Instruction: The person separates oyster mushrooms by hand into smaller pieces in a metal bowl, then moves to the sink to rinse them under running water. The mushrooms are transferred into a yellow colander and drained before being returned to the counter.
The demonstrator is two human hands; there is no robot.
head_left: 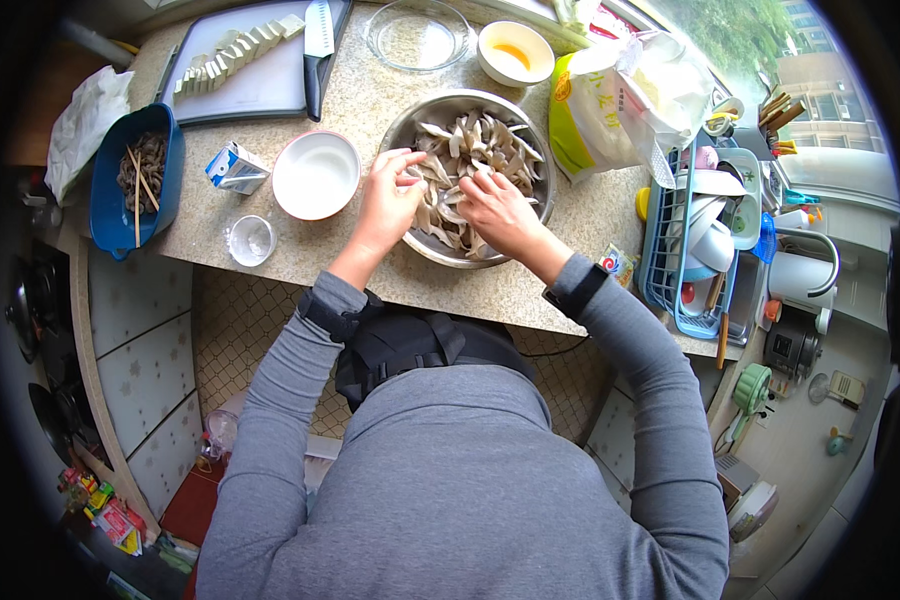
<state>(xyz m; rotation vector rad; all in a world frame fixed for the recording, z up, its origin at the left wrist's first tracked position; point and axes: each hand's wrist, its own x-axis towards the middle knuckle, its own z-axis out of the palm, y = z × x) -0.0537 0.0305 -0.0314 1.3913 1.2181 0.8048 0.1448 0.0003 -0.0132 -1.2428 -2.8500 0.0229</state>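
A steel bowl (544,161) in front of me holds a heap of torn oyster mushrooms (487,142), grey and white. My left hand (391,196) is over the bowl's left rim, thumb and fingertips curled close to each other beside the mushrooms. Whether a piece sits between them, I cannot tell. My right hand (499,210) reaches in from the lower right with its fingers bunched down on the mushroom pieces. Its fingertips are partly hidden, so its hold is unclear. A white bowl (316,176) with a reddish rim stands just left of my left hand.
Behind are a glass dish (418,36), a bowl of beaten egg (514,54) and a flour bag (596,112). A cutting board (240,82) bears sliced pale blocks and a knife (316,56). A blue basin (105,202), carton (236,169), small cup (251,240) and dish rack (664,247) flank the workspace.
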